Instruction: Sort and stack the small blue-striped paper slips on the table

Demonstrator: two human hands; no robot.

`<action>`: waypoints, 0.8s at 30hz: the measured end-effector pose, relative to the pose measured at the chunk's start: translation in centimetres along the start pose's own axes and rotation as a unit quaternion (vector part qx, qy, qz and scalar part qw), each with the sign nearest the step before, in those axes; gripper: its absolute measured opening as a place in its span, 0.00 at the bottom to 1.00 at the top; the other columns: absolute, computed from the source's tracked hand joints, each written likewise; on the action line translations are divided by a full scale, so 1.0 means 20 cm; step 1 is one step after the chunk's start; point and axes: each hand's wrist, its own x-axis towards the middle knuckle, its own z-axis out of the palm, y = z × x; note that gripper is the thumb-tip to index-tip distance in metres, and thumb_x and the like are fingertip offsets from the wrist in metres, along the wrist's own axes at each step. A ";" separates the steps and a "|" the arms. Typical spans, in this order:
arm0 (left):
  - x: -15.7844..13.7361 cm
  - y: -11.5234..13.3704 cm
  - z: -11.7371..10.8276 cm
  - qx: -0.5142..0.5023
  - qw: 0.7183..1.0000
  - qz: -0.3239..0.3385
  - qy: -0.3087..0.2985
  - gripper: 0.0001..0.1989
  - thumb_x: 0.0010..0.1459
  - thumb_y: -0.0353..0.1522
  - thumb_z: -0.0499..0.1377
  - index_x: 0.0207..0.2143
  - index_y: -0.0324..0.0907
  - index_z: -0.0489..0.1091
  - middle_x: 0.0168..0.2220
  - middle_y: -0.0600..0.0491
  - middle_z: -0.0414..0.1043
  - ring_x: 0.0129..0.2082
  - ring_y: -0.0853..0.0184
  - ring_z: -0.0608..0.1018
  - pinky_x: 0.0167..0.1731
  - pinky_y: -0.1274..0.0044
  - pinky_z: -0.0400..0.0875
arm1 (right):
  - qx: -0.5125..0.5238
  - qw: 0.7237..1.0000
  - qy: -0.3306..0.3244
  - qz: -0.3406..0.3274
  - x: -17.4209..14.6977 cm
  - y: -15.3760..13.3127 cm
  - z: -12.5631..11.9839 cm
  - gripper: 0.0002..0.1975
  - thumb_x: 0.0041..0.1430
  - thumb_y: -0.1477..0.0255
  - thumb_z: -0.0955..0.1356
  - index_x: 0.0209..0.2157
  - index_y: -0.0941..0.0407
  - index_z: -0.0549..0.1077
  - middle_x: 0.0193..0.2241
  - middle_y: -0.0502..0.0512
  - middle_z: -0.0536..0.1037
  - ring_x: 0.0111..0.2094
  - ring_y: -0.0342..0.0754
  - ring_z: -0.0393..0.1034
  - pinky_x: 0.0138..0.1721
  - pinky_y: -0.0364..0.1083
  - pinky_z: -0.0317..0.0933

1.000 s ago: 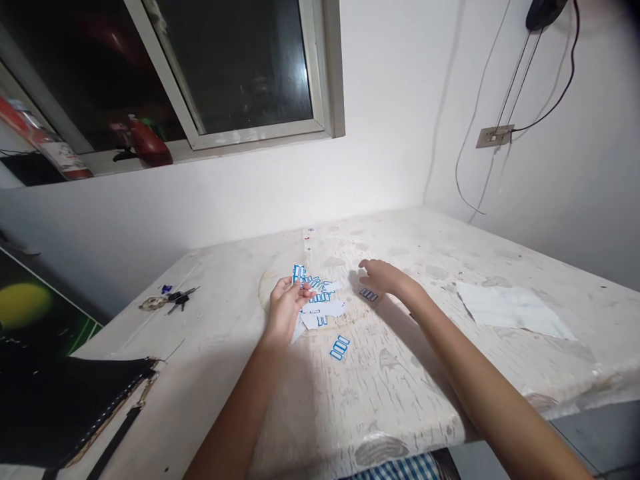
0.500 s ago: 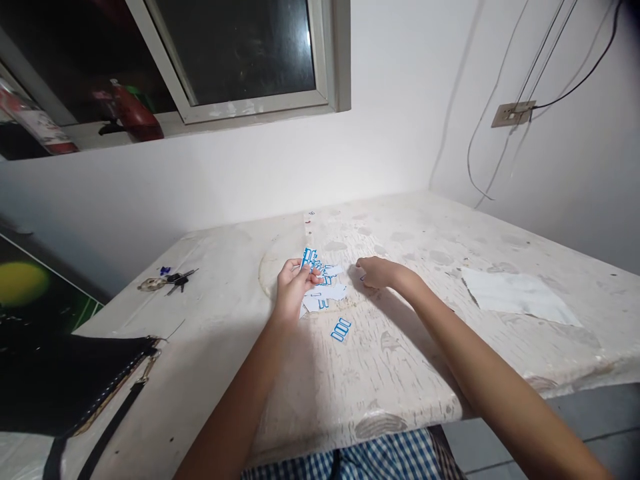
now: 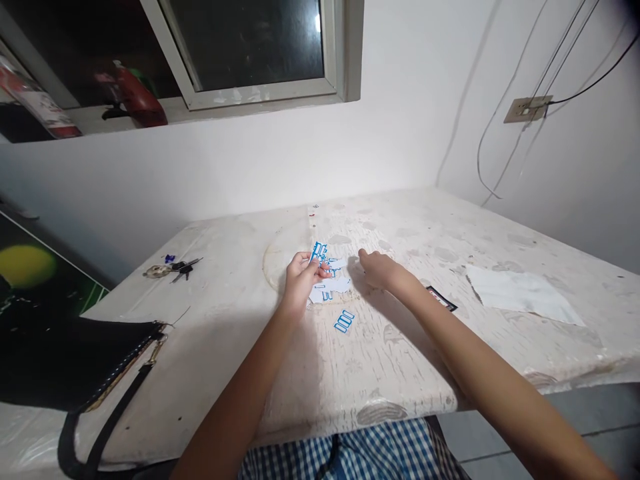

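My left hand (image 3: 301,280) is closed on a white paper cutout with blue outlines (image 3: 320,252), pinched between thumb and fingers above the table. More white paper (image 3: 330,291) with blue marks lies just below that hand. Nearer to me, a small piece with blue-outlined bars (image 3: 345,321) rests flat on the table. My right hand (image 3: 379,269) is to the right of the papers, low over the tabletop, its fingers curled together. The back of the hand hides whatever is in them.
A patterned cover lies over the table (image 3: 390,373). Keys (image 3: 183,267) and a black bag (image 3: 75,360) with a strap are at the left. A dark-edged card (image 3: 442,299) lies beside my right forearm, partly covered by it. Farther right is a torn white sheet (image 3: 520,293).
The view has shifted slightly. More of the dark-edged card shows beside my right forearm. A bluish bit visible at my right fingertips before is now hidden. My left hand keeps its hold on the cutout.
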 end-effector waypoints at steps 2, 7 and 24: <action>0.00 0.00 -0.01 0.003 1.000 0.005 0.001 0.07 0.51 0.29 0.56 0.31 0.40 0.58 0.22 0.55 0.69 0.21 0.72 0.73 0.34 0.72 0.70 | -0.006 1.000 -0.016 0.008 0.01 0.01 0.00 0.28 0.43 0.85 0.62 0.50 0.70 0.61 0.37 0.76 0.71 0.37 0.61 0.68 0.29 0.47 0.56; 0.01 -0.01 -0.01 0.007 1.000 0.002 -0.001 0.05 0.52 0.28 0.54 0.32 0.39 0.58 0.23 0.54 0.69 0.22 0.72 0.73 0.34 0.73 0.70 | 0.065 0.996 -0.058 -0.010 0.07 0.11 -0.01 0.31 0.43 0.84 0.61 0.53 0.60 0.61 0.31 0.60 0.74 0.28 0.49 0.68 0.23 0.42 0.55; -0.01 -0.11 0.02 -0.022 0.994 -0.069 -0.084 0.09 0.48 0.32 0.59 0.32 0.38 0.64 0.20 0.59 0.61 0.16 0.78 0.62 0.28 0.73 0.70 | 0.585 0.802 0.118 0.000 0.08 -0.17 0.11 0.09 0.41 0.72 0.70 0.20 0.59 0.66 0.14 0.46 0.66 0.17 0.38 0.58 0.17 0.39 0.52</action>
